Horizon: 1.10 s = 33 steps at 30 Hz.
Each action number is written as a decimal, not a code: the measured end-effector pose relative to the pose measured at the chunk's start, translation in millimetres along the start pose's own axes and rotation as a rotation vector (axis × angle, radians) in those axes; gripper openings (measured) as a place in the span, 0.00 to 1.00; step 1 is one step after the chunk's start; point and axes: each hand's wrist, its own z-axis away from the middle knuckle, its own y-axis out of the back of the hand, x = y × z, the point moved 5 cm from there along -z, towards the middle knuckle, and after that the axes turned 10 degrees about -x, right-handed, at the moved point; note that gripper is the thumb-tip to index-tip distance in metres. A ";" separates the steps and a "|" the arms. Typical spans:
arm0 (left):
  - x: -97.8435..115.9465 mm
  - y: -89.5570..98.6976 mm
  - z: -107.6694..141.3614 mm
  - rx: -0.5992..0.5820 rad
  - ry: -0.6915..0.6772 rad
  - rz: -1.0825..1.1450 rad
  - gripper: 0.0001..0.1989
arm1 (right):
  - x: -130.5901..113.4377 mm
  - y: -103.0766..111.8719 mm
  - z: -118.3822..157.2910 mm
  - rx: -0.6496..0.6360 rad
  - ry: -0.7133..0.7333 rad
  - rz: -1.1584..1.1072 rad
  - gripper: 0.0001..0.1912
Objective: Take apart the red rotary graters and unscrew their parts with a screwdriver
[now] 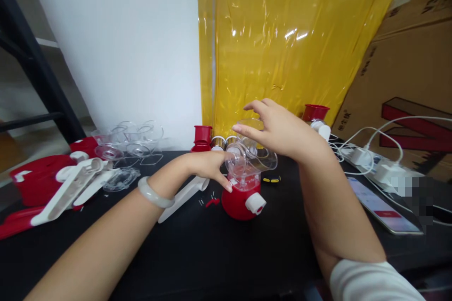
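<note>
A red base (239,204) with a white knob (255,203) on its front stands on the black table (226,263). On top of it sits a clear plastic housing (263,160) with a round opening. My left hand (212,168), below a pale bangle (154,194), is against the housing's left side, thumb and fingers around its clear tube. My right hand (271,127) is raised at the top of the housing, fingers spread and curved; whether it touches the rim is unclear, and nothing shows in its grasp.
White handle (183,197), small red parts (212,202) and screws lie left of the base. Red bodies (42,176) and clear parts (123,138) fill the left. Red cups and metal drums (218,143) stand behind. A phone (384,207) and white chargers (388,174) lie right.
</note>
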 end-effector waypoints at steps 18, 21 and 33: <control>-24.0 -22.3 -3.8 0.022 -0.136 0.338 0.39 | 0.9 -8.3 -5.3 -0.089 0.081 0.005 0.22; -23.9 -22.8 -4.5 0.012 -0.147 0.331 0.39 | 1.5 -9.4 -5.7 -0.116 0.074 -0.001 0.21; -19.8 -27.2 -1.7 -0.021 -0.154 0.423 0.44 | 3.2 -9.3 -8.8 -0.191 0.200 -0.158 0.18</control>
